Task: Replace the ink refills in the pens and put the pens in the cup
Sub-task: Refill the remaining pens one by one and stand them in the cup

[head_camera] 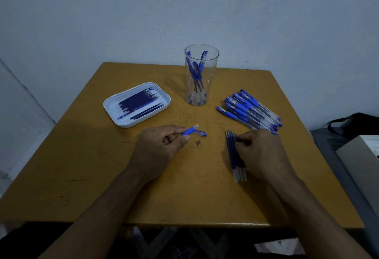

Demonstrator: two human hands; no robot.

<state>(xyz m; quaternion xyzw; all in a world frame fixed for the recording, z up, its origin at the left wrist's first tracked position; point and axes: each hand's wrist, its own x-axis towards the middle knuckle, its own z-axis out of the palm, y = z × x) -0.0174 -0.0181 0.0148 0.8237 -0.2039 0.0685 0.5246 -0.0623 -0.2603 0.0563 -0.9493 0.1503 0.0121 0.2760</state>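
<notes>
1. One square ochre table [86, 176] stands against a pale, roughly plastered wall [205, 8] in dim bluish light; a dark bag [352, 121] and a grey box [361, 156] sit off to the right of it.
2. A clear cup [200, 74] at the far middle of the table holds several blue pens standing tilted. A white tray [110, 105] to its left carries a row of dark refills, and a heap of blue pens [250, 111] lies to its right.
3. The low light blurs the details. The pens in the cup overlap, so I cannot count them. A tiny metal piece [198, 143] lies between the hands, too small to make out.
4. The left hand [158, 148] pinches a blue pen barrel [189, 131] at its grip end, fingers curled round it, and the rest of the barrel is hidden in the palm. A blue cap [202, 133] lies just beyond it.
5. The right hand [260, 152] rests on a small bundle of refills [231, 152] lying on the table, its fingertips pinching one near the tips. The hands are apart, both well nearer than the cup.
</notes>
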